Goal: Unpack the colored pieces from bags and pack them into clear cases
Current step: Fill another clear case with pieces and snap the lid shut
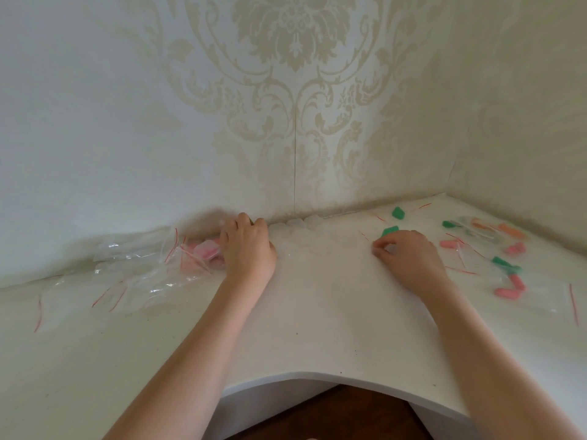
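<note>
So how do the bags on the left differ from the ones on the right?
The clear red-striped bags on the left lie crumpled in a pile, mostly empty; the flat clear bags on the right hold pink, green and orange pieces. Both sit on the white table.

soft even daylight | faint shadows | slightly hazy, soft focus | wide-angle bending at edges

Readable text: none on the bags (133, 268), pieces (508, 292), table (317, 328) or wallpaper (295, 90).
</note>
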Tool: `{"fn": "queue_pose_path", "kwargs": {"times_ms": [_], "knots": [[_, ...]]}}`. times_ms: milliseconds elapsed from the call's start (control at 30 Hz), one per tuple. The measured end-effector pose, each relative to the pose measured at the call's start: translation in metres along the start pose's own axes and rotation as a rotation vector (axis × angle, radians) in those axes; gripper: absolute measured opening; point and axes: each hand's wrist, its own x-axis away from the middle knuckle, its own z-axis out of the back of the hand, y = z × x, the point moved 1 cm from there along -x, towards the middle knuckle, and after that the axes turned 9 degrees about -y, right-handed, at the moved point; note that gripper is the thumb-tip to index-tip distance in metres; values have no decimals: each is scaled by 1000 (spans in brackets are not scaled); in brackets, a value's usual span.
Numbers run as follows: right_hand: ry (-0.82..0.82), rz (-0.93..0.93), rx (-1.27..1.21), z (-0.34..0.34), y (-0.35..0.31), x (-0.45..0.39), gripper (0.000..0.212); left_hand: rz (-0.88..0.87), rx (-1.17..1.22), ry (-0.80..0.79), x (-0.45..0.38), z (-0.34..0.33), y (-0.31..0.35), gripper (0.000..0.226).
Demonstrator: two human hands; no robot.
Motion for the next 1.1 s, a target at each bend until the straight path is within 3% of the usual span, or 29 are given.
{"fn": "queue_pose_path", "kwargs": {"times_ms": [100,267,333,367,400,467,533,600,667,733,867,967,1100], "knots": [[115,-21,-81,1,4,-3,16,-31,39,18,2,0,4,20],[478,-75,-453,12,6,-3,14,-153,161,104,4,-4,12,14],[577,-39,-589,17,2,-1,13,-251,355,191,7,-4,19,12],[596,16,-623,18,-3,2,13,-255,553,155,8,-3,25,11],[590,96,-632,17,-10,4,15,-204,818,44,9,0,30,10],[505,292,-580,7,-30,12,20,-51,1388,-334,14,6,44,5],[371,494,-459,-8,-47,20,21,14,1656,-545,18,7,51,7],[246,628,-383,-19,-55,24,19,21,1654,-558,19,4,50,12],[173,616,-351,-21,-56,25,11,47,1598,-491,18,0,47,17],[230,476,-291,-15,-53,24,6,72,1567,-433,14,-4,42,21],[425,80,-124,4,-32,17,21,125,1696,-444,9,-4,42,22],[197,-123,-64,-1,-12,6,32,156,1852,-493,9,-3,45,19],[5,-41,-305,-11,-18,5,23,106,1848,-473,12,-1,44,18]]}}
